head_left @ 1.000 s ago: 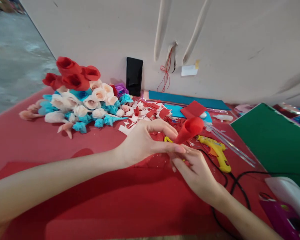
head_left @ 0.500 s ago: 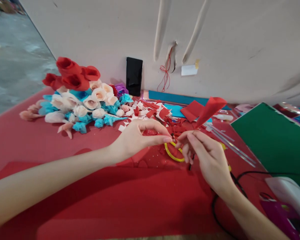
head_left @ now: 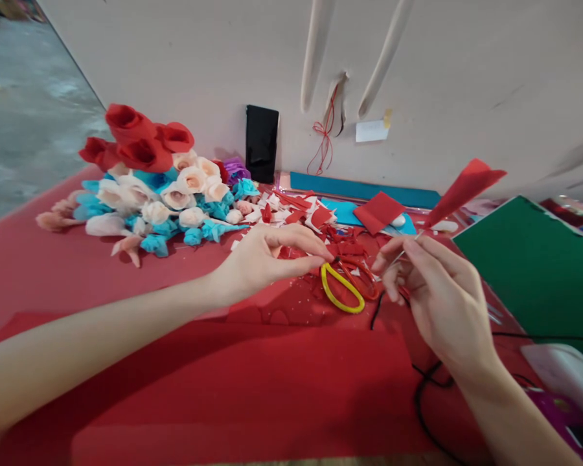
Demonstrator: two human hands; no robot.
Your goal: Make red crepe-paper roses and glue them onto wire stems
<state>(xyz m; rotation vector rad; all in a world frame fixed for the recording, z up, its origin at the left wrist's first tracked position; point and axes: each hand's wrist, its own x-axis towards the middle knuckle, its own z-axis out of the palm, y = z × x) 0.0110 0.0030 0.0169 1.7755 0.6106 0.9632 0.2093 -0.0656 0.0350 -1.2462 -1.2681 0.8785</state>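
My right hand (head_left: 437, 285) pinches a thin pale stem, and a rolled red paper flower (head_left: 466, 191) sticks up from it. My left hand (head_left: 272, 259) is closed in a pinch, thumb against forefinger; whatever lies between the tips is too small to make out. Just by those fingertips, scissors (head_left: 352, 309) with a yellow handle loop and a red one rest on the table. Behind them is a heap of red and white paper scraps (head_left: 315, 217). A red paper square (head_left: 379, 212) lies on blue paper further back.
Paper flowers (head_left: 192, 181) in red, cream and blue are piled at left. A phone (head_left: 262, 144) leans against the wall. At right are a green board (head_left: 539, 272), a black cable (head_left: 420, 401) and a white object (head_left: 561, 362). Red sheets (head_left: 252, 388) cover the front.
My right hand has moved right with the red paper flower, away from my left hand, baring more of the scissors. My left hand has shifted only slightly.
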